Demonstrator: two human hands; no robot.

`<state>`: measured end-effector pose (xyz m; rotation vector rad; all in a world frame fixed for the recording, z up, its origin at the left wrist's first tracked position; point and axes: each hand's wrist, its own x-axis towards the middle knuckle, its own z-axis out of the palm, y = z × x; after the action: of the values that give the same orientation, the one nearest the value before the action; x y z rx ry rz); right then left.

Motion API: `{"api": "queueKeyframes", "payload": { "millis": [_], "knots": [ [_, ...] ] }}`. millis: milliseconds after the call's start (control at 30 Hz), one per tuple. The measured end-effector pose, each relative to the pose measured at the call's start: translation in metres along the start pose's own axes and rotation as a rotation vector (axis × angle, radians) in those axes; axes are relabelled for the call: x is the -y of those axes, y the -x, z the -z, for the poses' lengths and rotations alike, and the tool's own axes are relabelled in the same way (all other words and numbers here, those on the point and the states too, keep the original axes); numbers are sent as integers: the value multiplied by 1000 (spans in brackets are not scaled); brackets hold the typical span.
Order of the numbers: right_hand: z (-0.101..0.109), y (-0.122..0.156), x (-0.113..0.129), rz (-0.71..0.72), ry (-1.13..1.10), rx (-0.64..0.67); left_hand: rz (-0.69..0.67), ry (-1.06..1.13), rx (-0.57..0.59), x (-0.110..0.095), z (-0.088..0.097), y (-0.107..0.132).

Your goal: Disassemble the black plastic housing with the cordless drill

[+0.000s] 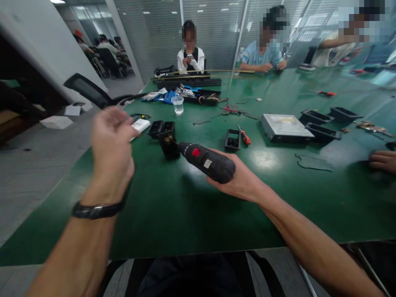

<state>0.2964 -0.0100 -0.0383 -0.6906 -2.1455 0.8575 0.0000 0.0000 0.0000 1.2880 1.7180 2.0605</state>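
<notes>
My right hand is wrapped around a black cordless power screwdriver, its nose pointing left. The tip is close to a black plastic housing with brass-coloured parts inside; whether they touch I cannot tell. Raised at the left, my left hand is slightly blurred, its fingers curled in a pinch. What they hold, if anything, cannot be made out. Just behind those fingers lies a white box-like item. Two joined black housings stand right behind the one at the screwdriver.
Right of the screwdriver are an empty black frame, an orange-handled screwdriver and a silver disc drive. A clear plastic cup stands farther back. A black lamp-like head rises at left. Co-workers sit opposite; another person's hand rests at right.
</notes>
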Motion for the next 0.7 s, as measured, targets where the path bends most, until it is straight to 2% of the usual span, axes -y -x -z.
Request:
{"api": "queueKeyframes", "payload": {
  "millis": [67, 133, 200, 267, 400, 567, 700],
  "knots": [
    [0, 0, 1, -5, 16, 6, 185, -6, 105, 23, -7, 12],
    [-1, 0, 3, -17, 38, 5, 294, -76, 234, 47, -17, 25],
    [-1, 0, 4, -26, 62, -7, 270, -130, 311, 66, -29, 32],
    [-2, -1, 4, -28, 83, -9, 252, -134, 305, 79, -38, 34],
    [0, 0, 0, -33, 136, 22, 332, 4, 356, 97, -47, 34],
    [3, 5, -8, -45, 218, 52, 147, -93, 348, 107, -46, 38],
    [3, 7, -6, -25, 247, 59, 132, -103, 301, 107, -48, 42]
  ]
}}
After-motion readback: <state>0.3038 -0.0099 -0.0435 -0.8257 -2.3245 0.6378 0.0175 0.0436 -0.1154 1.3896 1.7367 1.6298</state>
